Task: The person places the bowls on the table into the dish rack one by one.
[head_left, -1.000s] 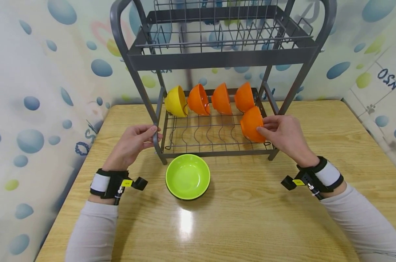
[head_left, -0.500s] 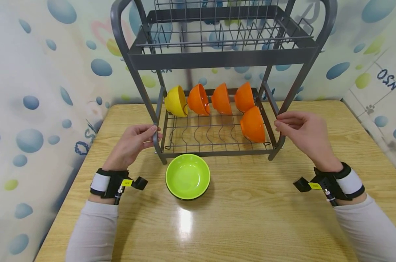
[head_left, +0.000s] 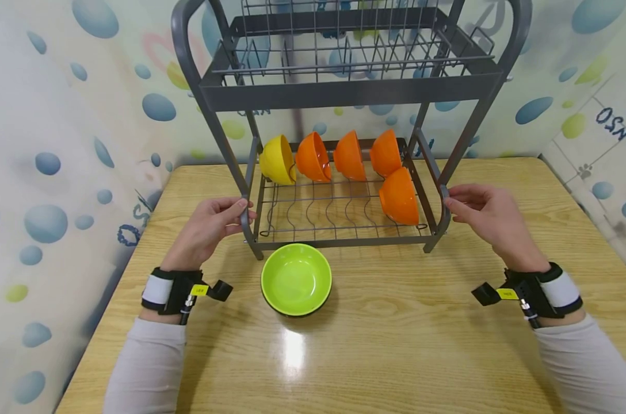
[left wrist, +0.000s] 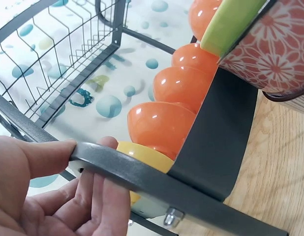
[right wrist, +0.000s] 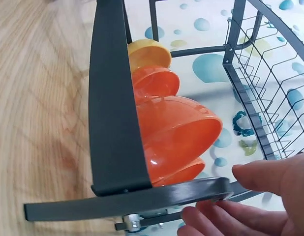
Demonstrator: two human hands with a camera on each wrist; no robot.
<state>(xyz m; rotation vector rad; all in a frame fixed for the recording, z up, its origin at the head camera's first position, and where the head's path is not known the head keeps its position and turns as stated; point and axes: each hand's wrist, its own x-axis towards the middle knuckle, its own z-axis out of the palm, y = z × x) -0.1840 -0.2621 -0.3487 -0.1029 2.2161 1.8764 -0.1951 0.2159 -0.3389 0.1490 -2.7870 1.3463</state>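
A dark grey two-tier dish rack (head_left: 323,96) stands on the table. My left hand (head_left: 206,227) grips its lower left side bar, thumb on one side and fingers curled under it in the left wrist view. On the opposite side bar, my right hand (head_left: 491,221) pinches with thumb and fingertips. On the lower tier, a yellow bowl (head_left: 277,161) and several orange bowls (head_left: 313,156) stand tilted in a back row. One orange bowl (head_left: 399,197) leans at the front right. A green bowl (head_left: 296,279) sits before the rack.
The wooden table (head_left: 375,339) extends in front of the rack. A spotted wall covering (head_left: 85,172) rises behind and to the left. Beside the green bowl, the left wrist view shows a red flower-patterned bowl wall (left wrist: 277,49). The upper tier (head_left: 354,63) has wire dividers.
My right hand has let go of the front orange bowl, moved right and taken hold of the rack's right side bar. The left hand has stayed on the left bar.
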